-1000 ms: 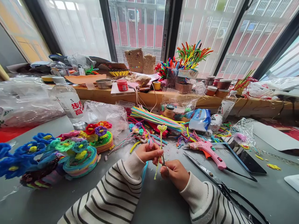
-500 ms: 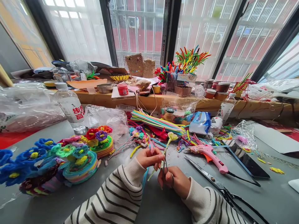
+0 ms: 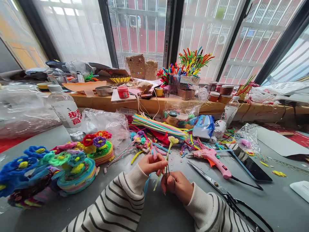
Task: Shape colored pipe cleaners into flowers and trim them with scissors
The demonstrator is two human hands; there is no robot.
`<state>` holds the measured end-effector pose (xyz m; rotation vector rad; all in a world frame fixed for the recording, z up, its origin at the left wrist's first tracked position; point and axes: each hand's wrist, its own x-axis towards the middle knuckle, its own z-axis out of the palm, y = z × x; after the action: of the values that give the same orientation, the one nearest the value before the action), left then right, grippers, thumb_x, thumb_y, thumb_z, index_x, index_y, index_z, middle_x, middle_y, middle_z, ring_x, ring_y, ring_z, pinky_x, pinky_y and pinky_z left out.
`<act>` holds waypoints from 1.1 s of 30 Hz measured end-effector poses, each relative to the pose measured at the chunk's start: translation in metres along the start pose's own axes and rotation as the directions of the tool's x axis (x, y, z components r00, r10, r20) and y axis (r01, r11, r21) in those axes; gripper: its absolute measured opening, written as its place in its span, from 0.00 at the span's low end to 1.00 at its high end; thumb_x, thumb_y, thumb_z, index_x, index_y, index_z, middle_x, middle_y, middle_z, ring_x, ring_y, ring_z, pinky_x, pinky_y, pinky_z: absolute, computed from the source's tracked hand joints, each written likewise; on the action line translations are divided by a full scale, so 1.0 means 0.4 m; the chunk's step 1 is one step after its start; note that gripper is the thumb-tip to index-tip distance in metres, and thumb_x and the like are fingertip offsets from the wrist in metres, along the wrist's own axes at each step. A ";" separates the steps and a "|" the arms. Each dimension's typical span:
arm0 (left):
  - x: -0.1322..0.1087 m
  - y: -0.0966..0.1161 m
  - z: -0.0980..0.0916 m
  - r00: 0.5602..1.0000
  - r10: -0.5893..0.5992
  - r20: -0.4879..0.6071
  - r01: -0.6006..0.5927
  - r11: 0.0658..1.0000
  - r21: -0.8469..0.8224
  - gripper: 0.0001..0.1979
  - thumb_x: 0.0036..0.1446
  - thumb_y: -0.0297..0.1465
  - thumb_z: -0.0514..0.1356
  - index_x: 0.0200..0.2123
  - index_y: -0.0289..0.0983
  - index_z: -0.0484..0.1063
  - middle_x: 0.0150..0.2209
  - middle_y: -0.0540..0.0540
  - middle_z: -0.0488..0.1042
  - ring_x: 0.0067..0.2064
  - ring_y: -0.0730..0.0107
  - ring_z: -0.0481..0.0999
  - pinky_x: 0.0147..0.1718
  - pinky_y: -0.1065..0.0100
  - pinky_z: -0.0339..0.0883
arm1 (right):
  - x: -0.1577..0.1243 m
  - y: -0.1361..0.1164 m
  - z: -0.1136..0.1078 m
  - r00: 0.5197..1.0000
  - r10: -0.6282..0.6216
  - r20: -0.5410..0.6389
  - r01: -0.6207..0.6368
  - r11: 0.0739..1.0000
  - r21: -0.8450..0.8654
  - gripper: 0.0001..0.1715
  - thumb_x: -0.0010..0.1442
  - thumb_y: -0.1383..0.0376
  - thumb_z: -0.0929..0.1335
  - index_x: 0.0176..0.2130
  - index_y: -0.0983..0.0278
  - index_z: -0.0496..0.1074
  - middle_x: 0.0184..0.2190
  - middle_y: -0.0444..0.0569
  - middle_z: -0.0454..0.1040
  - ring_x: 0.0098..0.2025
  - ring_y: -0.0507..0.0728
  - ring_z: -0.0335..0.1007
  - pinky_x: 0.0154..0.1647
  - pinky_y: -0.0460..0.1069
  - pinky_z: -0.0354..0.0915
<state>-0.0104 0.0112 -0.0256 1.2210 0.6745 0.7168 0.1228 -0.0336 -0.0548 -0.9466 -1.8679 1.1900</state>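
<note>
Between the thumb and fingers of my left hand (image 3: 152, 163) is the stem of a pale yellow pipe-cleaner flower (image 3: 173, 140). The flower head points up and the stem's lower end hangs below my fingers. My right hand (image 3: 177, 185) is closed on the handles of small scissors (image 3: 168, 168), whose blades point up beside the stem. Whether the blades touch the stem is too small to tell. Bundled pastel pipe cleaners (image 3: 159, 126) lie behind my hands, and finished fuzzy flowers on round coiled bases (image 3: 76, 180) stand to the left.
A pink glue gun (image 3: 217, 162), large black-handled scissors (image 3: 214, 184) and a dark phone (image 3: 251, 162) lie on the right. Behind are a blue-and-white packet (image 3: 203, 126) and water bottles (image 3: 64, 106). A wooden ledge (image 3: 96, 103) with jars runs below the window.
The view has shifted slightly, so most things sit a little further left. Both hands keep their grips, and the small scissors remain beside the stem.
</note>
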 end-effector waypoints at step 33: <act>-0.002 0.016 0.008 0.998 -0.052 0.027 0.055 0.993 -0.107 0.14 0.32 0.36 0.64 0.14 0.32 0.63 0.09 0.53 0.65 0.12 0.81 0.62 0.12 0.76 0.51 | -0.012 0.003 -0.004 1.000 -0.031 -0.005 0.030 0.999 -0.042 0.39 0.47 0.41 0.51 0.13 0.69 0.65 0.11 0.44 0.60 0.17 0.48 0.55 0.19 0.44 0.53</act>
<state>-0.0091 0.0100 -0.0186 1.1070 0.6381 0.6840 0.1266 -0.0370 -0.0561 -0.9403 -1.9026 1.1328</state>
